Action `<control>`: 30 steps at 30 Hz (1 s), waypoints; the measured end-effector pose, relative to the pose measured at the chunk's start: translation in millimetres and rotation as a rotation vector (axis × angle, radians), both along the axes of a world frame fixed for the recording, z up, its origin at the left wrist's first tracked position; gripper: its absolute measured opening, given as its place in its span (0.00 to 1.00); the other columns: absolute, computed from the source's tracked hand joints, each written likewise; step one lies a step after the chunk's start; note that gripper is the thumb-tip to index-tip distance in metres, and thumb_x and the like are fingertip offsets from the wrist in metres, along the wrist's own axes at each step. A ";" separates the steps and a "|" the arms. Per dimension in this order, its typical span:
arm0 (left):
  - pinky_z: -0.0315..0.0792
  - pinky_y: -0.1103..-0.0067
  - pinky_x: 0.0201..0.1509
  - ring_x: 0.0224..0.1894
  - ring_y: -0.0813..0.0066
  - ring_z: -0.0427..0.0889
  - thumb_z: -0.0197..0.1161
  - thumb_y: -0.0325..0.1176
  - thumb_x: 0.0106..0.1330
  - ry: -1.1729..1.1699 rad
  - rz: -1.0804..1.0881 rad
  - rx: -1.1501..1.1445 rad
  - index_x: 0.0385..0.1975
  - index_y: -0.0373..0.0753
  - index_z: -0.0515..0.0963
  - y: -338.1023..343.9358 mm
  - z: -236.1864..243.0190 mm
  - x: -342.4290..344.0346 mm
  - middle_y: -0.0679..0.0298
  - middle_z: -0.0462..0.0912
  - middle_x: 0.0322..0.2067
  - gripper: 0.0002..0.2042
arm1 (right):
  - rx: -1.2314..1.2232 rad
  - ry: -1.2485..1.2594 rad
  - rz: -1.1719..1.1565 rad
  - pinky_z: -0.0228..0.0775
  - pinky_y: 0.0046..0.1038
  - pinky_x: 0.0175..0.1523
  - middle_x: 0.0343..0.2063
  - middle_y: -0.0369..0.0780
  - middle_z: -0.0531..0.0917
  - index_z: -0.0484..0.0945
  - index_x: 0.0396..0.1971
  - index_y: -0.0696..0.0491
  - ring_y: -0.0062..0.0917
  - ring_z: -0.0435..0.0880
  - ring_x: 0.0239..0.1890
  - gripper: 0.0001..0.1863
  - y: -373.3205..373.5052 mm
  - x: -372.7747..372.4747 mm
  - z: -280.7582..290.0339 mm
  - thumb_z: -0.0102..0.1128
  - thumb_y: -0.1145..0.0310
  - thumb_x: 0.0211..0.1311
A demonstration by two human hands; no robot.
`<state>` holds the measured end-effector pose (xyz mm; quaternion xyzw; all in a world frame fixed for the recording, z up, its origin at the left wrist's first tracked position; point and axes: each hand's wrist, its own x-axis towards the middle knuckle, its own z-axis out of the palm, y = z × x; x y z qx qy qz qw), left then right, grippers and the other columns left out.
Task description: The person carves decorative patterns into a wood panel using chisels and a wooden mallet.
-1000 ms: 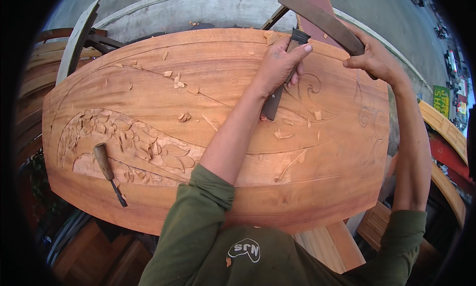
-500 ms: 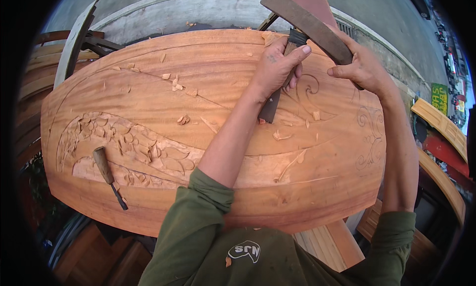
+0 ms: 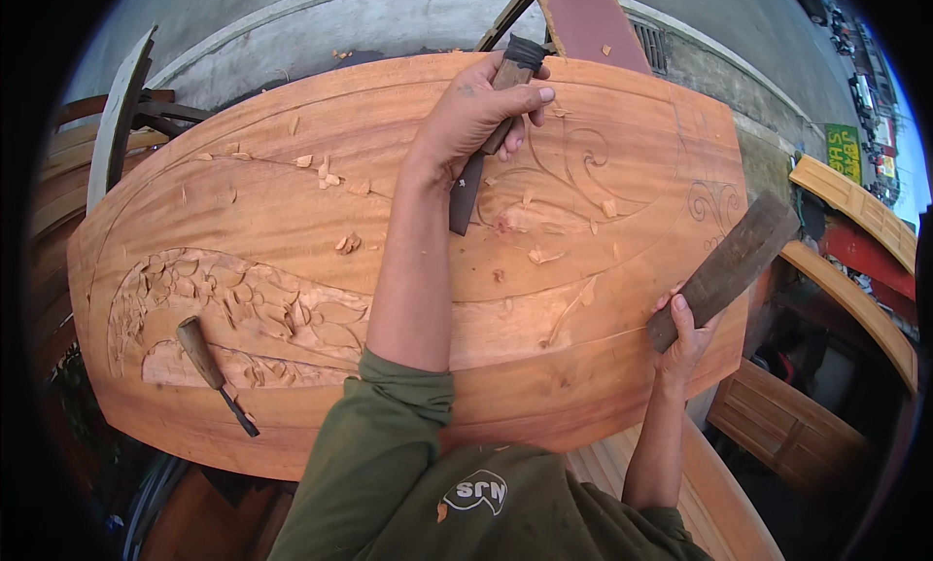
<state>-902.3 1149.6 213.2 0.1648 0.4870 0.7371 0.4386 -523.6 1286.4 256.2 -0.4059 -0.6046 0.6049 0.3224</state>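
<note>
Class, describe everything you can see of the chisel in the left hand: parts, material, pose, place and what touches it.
The chisel has a brown, wooden-looking handle with black wrapping at its far end, and a flat, dark, metal-looking blade with a small pale mark. It slants, wrapped end away from the person and rightward, blade end nearer. The left hand grips it, hiding part of it. The blade end lies over the carved wooden panel; whether its edge touches the wood cannot be told.
</note>
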 end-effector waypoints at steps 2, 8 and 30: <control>0.75 0.84 0.21 0.20 0.83 0.82 0.76 0.38 0.71 0.014 0.004 -0.019 0.56 0.35 0.79 1.8 3.4 5.8 0.62 0.88 0.31 0.20 | -0.001 0.027 -0.062 0.81 0.34 0.43 0.43 0.42 0.83 0.73 0.59 0.57 0.28 0.85 0.38 0.22 -19.0 26.9 -5.8 0.70 0.77 0.69; 0.81 0.65 0.43 0.37 0.58 0.92 0.70 0.34 0.58 0.665 0.052 -0.508 0.54 0.32 0.84 2.4 31.7 16.5 0.53 0.92 0.40 0.23 | -0.056 0.177 -0.057 0.81 0.36 0.43 0.41 0.41 0.83 0.74 0.56 0.58 0.28 0.86 0.38 0.17 -22.8 47.6 -12.9 0.66 0.76 0.70; 0.83 0.52 0.46 0.40 0.37 0.89 0.74 0.29 0.59 1.353 -0.236 -0.712 0.57 0.35 0.76 -143.3 46.6 259.7 0.41 0.88 0.41 0.25 | -0.088 0.328 -0.044 0.79 0.28 0.38 0.35 0.36 0.83 0.73 0.57 0.56 0.22 0.84 0.31 0.22 -8.8 54.2 -17.3 0.73 0.71 0.68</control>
